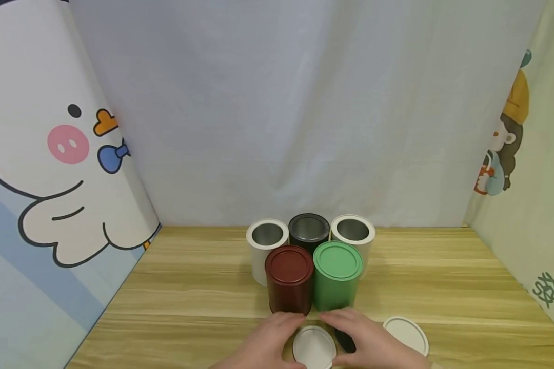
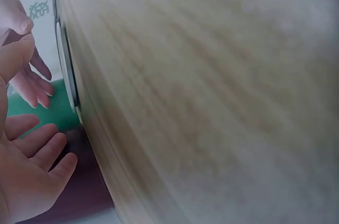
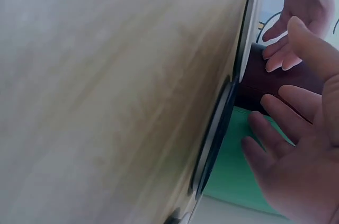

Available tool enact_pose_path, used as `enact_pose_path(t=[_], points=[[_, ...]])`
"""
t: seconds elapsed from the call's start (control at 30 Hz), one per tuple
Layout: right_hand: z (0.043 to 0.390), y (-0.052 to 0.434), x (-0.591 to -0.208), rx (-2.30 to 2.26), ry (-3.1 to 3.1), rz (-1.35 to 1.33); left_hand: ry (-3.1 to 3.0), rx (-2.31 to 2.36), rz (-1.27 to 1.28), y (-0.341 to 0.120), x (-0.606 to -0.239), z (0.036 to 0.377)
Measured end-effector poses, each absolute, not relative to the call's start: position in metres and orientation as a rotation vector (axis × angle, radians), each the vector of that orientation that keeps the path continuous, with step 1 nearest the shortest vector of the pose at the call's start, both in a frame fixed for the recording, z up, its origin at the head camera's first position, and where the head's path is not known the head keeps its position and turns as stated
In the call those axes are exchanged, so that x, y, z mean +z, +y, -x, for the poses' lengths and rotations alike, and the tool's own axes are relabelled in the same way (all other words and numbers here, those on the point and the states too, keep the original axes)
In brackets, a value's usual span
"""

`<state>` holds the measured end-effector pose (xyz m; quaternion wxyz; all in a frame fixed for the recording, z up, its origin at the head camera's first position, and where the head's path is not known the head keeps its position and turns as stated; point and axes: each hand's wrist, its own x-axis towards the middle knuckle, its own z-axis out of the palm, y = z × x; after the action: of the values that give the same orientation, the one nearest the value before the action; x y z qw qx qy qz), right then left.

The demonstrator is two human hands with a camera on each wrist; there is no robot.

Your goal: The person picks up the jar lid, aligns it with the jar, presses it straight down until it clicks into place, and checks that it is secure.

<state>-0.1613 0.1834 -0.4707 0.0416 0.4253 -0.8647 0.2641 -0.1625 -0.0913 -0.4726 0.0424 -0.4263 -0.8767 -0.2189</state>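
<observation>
My left hand hovers over the table with its fingers loosely bent and empty. Opposite it, my right hand is held the same way, palm turned inward. Between them lies a round white lid on the wood. A black lid shows partly under the right hand, which hides the rest. Just beyond the fingertips stand a dark red can and a green can, both with lids on. In the right wrist view the fingers of my right hand are spread in front of the green can.
Behind the coloured cans stand a white can, a black can and another white can, all without lids. Another white lid lies right of my right hand. A grey cloth hangs behind the wooden table.
</observation>
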Motion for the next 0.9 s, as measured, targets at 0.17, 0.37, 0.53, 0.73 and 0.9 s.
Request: enact_pose_path(t=[0.17, 0.37, 0.53, 0.73, 0.9], points=[[0.163, 0.181, -0.474, 0.770, -2.617, -1.349, -2.707, -0.692, 1.340, -0.090, -0.477, 0.165], [0.165, 0.182, -0.478, 0.706, -2.591, -1.384, -2.710, -0.670, 1.344, -0.088, -0.480, 0.165], [0.168, 0.182, -0.480, 0.684, -2.581, -1.422, -2.719, -0.663, 1.373, -0.088, -0.482, 0.168], [0.171, 0.182, -0.483, 0.700, -2.594, -1.429, -2.718, -0.689, 1.381, -0.089, -0.487, 0.169], [0.171, 0.180, -0.487, 0.672, -2.569, -1.420, -2.705, -0.761, 1.381, -0.090, -0.489, 0.170]])
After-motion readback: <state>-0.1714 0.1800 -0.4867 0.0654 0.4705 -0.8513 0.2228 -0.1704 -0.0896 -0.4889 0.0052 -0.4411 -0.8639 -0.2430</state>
